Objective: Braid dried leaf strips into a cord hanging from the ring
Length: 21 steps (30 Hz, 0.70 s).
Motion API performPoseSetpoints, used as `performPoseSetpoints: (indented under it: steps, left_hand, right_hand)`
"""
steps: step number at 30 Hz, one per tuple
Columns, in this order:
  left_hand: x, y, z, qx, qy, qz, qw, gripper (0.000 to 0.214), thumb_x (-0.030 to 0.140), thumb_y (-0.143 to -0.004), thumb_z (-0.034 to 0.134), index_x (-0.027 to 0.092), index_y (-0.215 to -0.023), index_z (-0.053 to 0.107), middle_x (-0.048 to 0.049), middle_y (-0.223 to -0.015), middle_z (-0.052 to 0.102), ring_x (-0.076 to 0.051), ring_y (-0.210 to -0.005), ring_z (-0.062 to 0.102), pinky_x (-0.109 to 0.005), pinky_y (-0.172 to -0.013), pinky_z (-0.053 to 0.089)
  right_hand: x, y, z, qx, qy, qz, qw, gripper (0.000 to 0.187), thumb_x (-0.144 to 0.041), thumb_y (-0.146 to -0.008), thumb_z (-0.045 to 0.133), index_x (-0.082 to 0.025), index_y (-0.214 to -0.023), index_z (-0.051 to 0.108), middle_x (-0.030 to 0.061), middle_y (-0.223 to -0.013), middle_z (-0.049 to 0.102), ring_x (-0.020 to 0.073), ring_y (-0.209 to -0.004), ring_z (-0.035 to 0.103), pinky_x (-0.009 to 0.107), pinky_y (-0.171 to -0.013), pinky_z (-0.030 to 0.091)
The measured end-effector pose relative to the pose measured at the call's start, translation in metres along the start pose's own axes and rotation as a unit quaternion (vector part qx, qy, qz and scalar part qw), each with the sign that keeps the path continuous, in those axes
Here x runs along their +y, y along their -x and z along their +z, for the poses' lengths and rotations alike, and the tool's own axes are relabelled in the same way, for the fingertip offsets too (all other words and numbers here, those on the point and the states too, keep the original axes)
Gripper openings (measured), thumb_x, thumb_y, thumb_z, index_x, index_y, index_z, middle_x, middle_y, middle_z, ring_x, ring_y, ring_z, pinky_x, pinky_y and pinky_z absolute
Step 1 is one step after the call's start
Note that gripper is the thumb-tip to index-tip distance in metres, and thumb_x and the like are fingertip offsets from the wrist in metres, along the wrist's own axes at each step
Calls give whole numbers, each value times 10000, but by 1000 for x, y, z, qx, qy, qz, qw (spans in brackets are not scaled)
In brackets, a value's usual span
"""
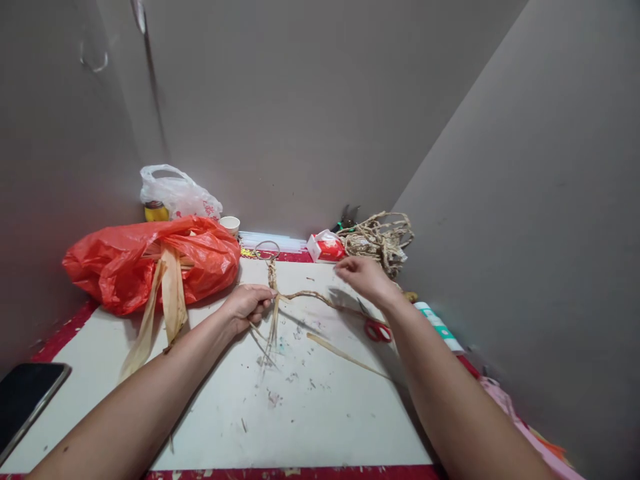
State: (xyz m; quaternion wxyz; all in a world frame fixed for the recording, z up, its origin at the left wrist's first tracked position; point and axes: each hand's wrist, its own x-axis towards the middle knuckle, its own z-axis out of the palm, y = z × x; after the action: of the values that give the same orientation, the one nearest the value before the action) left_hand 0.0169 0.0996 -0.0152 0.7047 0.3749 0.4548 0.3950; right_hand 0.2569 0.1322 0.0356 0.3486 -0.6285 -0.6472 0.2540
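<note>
My left hand (249, 305) is closed, thumb and finger pinching a short braid of tan plant-fibre strips (272, 275). A thin metal ring (267, 251) sits at the braid's far end. Loose strips hang down below the pinch. A twisted fibre cord (313, 294) runs from the pinch to the right, passing below my right hand. My right hand (365, 277) is raised over the board's right side, fingers curled together; whether anything is between them is hidden. Red-handled scissors (377, 331) lie beneath my right forearm. A flat loose strip (345, 355) lies on the white board (300, 427).
A red plastic bag (115, 267) with wide tan strips is at left, a white bag (175, 190) behind it. A cup (230, 225), a red tissue pack (327, 247) and a bundle of twisted cord (383, 240) line the back. A phone (27, 400) lies at front left. Grey walls enclose the table.
</note>
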Motion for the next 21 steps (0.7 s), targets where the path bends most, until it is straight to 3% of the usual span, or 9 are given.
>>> performPoseSetpoints:
  steps: [2, 3, 4, 7, 8, 11, 13, 18, 21]
  left_hand:
    - [-2, -2, -1, -3, 0, 5, 1000, 177, 218, -594, 678, 119, -671, 553, 69, -458, 425, 10, -328, 166, -177, -353, 57]
    - [-3, -3, -1, -2, -1, 9, 1000, 182, 224, -593, 680, 119, -672, 555, 69, -459, 425, 10, -328, 169, -178, -352, 59]
    - [-4, -3, -2, -2, -2, 12, 1000, 186, 230, -594, 682, 118, -677, 559, 69, -461, 425, 9, -328, 175, -178, -351, 62]
    - [-6, -4, -2, -2, -6, 22, 1000, 192, 238, -592, 681, 114, -693, 573, 70, -460, 424, 7, -326, 193, -175, -347, 69]
    - [-6, -3, -2, -3, -6, 26, 1000, 189, 237, -592, 677, 113, -691, 574, 71, -453, 419, 6, -323, 196, -174, -345, 70]
    - [-7, -3, -1, -4, -5, 36, 999, 173, 231, -588, 668, 116, -666, 564, 71, -430, 411, 2, -317, 204, -173, -338, 78]
    - [-8, -3, -1, -2, -5, 41, 999, 174, 233, -585, 670, 117, -655, 561, 68, -429, 420, 0, -313, 213, -174, -336, 81]
    - [-8, -2, 0, -2, -2, 47, 999, 198, 240, -577, 693, 108, -676, 583, 42, -471, 501, -2, -307, 248, -182, -337, 93]
    - [-8, -1, 2, 11, 2, 44, 999, 197, 227, -578, 697, 96, -690, 601, 7, -524, 569, -3, -307, 273, -190, -342, 103]
  right_hand:
    - [-9, 5, -4, 99, -54, -10, 994, 116, -254, -727, 572, -161, -661, 554, 7, -563, 505, 105, -517, 410, 240, -490, 305]
    - [-17, 11, -1, 100, -70, -16, 992, 165, -316, -738, 571, -160, -684, 561, 0, -552, 492, 100, -498, 391, 238, -473, 291]
    - [-25, 19, 4, 73, -72, -20, 994, 220, -372, -735, 576, -157, -692, 574, -6, -541, 485, 95, -481, 374, 236, -457, 276]
    - [-46, 47, 36, -126, -31, -7, 992, 311, -428, -687, 614, -139, -580, 578, -14, -467, 462, 79, -441, 343, 230, -426, 233]
    - [-50, 55, 50, -160, -17, 9, 987, 344, -443, -676, 617, -144, -525, 539, -26, -433, 428, 70, -422, 315, 229, -415, 212]
    - [-49, 68, 83, -162, -42, 46, 985, 372, -442, -671, 607, -161, -479, 457, -44, -404, 385, 58, -399, 289, 224, -403, 186]
    - [-44, 70, 92, -148, -101, 70, 981, 352, -410, -657, 613, -175, -485, 415, -59, -400, 365, 52, -384, 268, 221, -395, 170]
    - [-37, 70, 88, -172, -206, 105, 958, 239, -394, -666, 580, -178, -611, 493, -92, -400, 304, 55, -368, 187, 221, -384, 127]
    - [-35, 72, 90, -141, -163, 59, 975, 264, -415, -688, 558, -165, -617, 511, -74, -438, 328, 66, -417, 225, 215, -413, 177]
